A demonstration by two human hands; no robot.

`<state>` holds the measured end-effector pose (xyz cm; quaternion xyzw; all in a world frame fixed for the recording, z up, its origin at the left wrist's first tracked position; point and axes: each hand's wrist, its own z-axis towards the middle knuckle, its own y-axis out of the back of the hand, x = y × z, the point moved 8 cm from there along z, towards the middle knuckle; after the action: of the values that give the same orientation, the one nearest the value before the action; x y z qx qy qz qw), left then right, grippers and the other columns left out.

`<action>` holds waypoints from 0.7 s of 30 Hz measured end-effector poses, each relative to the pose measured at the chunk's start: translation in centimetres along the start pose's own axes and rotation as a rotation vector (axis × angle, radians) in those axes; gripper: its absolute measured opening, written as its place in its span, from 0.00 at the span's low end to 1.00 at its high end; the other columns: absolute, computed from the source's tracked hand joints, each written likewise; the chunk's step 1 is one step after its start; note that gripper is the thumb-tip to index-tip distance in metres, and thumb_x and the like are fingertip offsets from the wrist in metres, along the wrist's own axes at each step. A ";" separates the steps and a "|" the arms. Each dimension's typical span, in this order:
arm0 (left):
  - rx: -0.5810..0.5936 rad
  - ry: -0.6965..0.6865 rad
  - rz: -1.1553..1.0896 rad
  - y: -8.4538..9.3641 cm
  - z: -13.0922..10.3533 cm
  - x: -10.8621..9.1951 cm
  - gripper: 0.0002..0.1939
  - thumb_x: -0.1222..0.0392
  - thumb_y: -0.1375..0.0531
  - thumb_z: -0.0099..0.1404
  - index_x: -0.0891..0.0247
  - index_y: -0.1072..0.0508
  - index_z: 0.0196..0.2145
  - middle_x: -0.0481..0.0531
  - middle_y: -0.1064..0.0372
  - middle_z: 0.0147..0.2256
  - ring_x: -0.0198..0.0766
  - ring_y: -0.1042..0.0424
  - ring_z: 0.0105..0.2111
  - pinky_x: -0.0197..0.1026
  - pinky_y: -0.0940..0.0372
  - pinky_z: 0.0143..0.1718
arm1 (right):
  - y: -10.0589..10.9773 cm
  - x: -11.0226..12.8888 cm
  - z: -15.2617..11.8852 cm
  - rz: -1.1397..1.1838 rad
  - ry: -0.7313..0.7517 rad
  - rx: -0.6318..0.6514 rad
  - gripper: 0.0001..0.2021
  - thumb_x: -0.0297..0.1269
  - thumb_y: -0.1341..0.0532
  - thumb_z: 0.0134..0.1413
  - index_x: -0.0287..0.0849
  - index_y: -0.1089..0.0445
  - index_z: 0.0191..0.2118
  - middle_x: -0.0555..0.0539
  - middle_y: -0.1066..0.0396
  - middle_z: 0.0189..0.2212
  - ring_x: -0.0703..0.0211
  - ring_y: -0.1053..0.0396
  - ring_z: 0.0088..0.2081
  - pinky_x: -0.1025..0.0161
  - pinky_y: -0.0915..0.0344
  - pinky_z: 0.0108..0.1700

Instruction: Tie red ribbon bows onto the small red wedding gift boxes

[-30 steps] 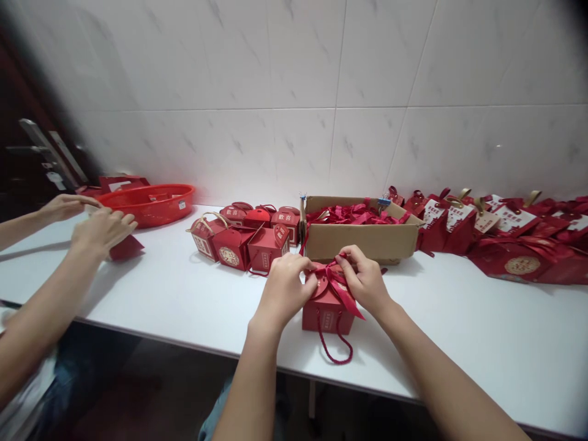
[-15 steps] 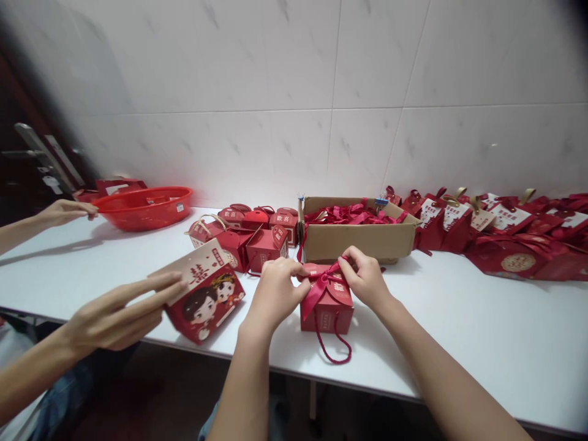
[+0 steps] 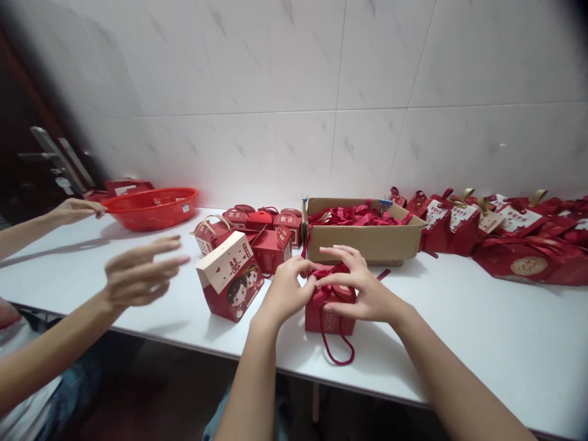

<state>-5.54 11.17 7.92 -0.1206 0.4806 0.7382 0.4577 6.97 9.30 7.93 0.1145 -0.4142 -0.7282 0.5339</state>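
Observation:
A small red gift box stands near the table's front edge between my hands, with a dark red cord handle hanging down its front. Tied over its top is a red ribbon. At the left of the bow, my left hand is closed, thumb and fingertips pinched on the ribbon. My right hand is over the box's right side, fingers spread and apart, index fingertip close to the bow. Those fingers hide much of the lid and bow.
Behind the box stands a cardboard box of red ribbons. Left of my hands are a cartoon-printed gift box and several red boxes. Another person's hand hovers there; a second touches a red basin. Bagged boxes line the right.
My right hand has let go of the ribbon and spread its fingers over the box. The other person has set the cartoon-printed box upright on the table and drawn the hand back.

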 end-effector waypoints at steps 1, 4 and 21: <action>-0.006 0.006 -0.004 0.0 0.1 0.2 0.12 0.69 0.45 0.58 0.61 0.23 0.36 0.50 0.29 0.34 0.34 0.29 0.34 0.36 0.36 0.39 | 0.1 -0.1 0.0 0.010 -0.001 -0.027 0.10 0.40 0.34 0.49 0.51 0.23 0.40 0.44 0.45 0.60 0.41 0.54 0.61 0.39 0.52 0.60; -0.015 0.015 -0.011 0.0 0.2 0.6 0.11 0.70 0.45 0.57 0.62 0.24 0.34 0.50 0.29 0.33 0.34 0.30 0.34 0.36 0.36 0.38 | 0.8 -0.4 0.1 0.100 -0.013 -0.051 0.04 0.39 0.35 0.51 0.49 0.21 0.31 0.45 0.43 0.59 0.42 0.53 0.62 0.41 0.51 0.61; -0.039 0.024 -0.057 -0.1 0.2 0.4 0.08 0.70 0.46 0.57 0.62 0.29 0.32 0.50 0.32 0.34 0.38 0.31 0.38 0.40 0.37 0.43 | 1.5 -6.8 -2.1 0.693 -0.519 -0.292 0.25 0.57 0.48 0.57 0.42 0.25 0.26 0.41 0.32 0.53 0.48 0.34 0.54 0.48 0.37 0.55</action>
<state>-5.65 11.58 7.74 -0.1523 0.4680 0.7325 0.4703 12.08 14.08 5.82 -0.2935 -0.4412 -0.5618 0.6353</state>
